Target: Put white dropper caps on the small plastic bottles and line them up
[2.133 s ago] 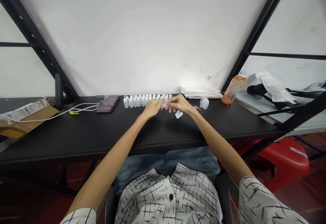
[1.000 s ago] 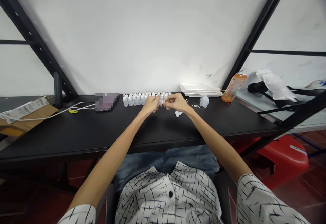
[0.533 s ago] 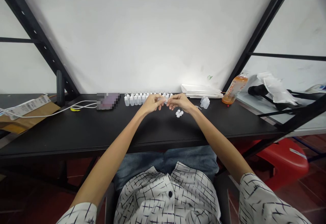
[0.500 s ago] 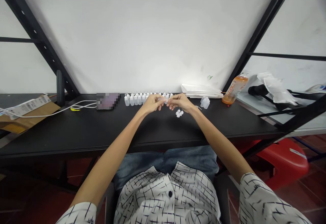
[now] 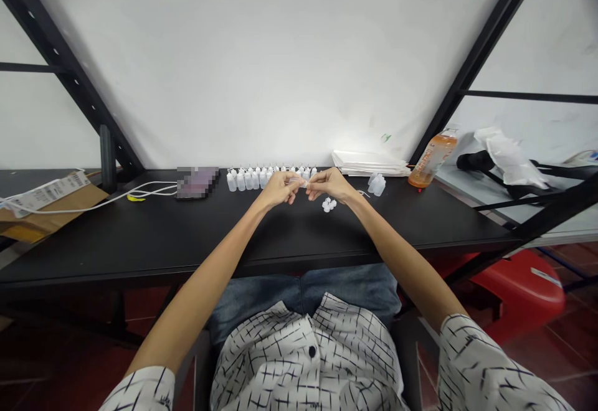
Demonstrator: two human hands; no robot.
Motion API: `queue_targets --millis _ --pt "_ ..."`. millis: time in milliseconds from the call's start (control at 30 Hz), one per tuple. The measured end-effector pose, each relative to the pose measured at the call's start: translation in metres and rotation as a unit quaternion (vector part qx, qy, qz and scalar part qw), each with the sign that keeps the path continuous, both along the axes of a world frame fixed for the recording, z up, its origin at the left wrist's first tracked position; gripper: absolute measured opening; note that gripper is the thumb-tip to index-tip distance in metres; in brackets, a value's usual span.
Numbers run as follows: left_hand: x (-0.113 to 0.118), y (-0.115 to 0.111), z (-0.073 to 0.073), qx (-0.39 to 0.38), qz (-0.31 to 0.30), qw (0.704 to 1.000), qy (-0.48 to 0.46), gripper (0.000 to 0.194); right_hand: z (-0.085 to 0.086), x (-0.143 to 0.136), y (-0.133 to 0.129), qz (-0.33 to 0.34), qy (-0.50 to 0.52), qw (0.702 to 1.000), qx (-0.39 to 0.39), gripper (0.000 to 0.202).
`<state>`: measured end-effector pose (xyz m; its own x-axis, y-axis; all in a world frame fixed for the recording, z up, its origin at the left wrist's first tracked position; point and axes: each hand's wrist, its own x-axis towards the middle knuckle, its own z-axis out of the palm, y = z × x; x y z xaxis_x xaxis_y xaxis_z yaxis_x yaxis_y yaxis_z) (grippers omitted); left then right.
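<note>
Over the middle of the black table (image 5: 187, 236), my left hand (image 5: 280, 189) pinches a small translucent bottle (image 5: 295, 180) lying sideways. My right hand (image 5: 328, 185) has its fingertips closed at the bottle's right end, on a small white piece partly hidden by the fingers. Several small white bottles (image 5: 249, 179) stand in rows behind my hands. A little cluster of white caps (image 5: 329, 204) lies just below my right hand. To its right is a group of translucent bottles (image 5: 376, 184).
Stacked white sheets (image 5: 369, 163) lie against the wall. An orange drink bottle (image 5: 433, 159) is at the right. A phone (image 5: 199, 182), white cable (image 5: 152, 192) and brown package (image 5: 51, 205) are on the left. A red stool (image 5: 527, 292) stands below right.
The fingertips of my right hand have come closer to the end of the bottle and to my left fingers. The camera view has shifted slightly.
</note>
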<state>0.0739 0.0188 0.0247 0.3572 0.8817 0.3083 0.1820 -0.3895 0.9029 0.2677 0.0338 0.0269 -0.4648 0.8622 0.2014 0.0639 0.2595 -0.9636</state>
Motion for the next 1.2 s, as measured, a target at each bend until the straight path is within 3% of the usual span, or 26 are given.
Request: queue_targets --millis 300,600,933,1200 --pt "0.003 -0.007 0.004 -0.034 0.002 0.999 -0.025 0.041 -0.001 -0.002 0.0 -0.009 -0.002 0.999 0.037 0.046" --pt "0.003 -0.005 -0.002 -0.046 0.001 0.999 -0.019 0.052 0.001 -0.001 -0.001 -0.016 0.001 0.999 0.044 0.043" --pt "0.0 0.0 -0.008 -0.055 -0.001 0.998 -0.014 0.049 0.003 -0.002 -0.002 0.0 -0.012 0.999 0.035 0.042" --pt "0.002 -0.003 -0.005 -0.073 0.01 0.997 -0.009 0.05 0.0 -0.005 0.0 0.008 -0.011 0.999 0.039 0.044"
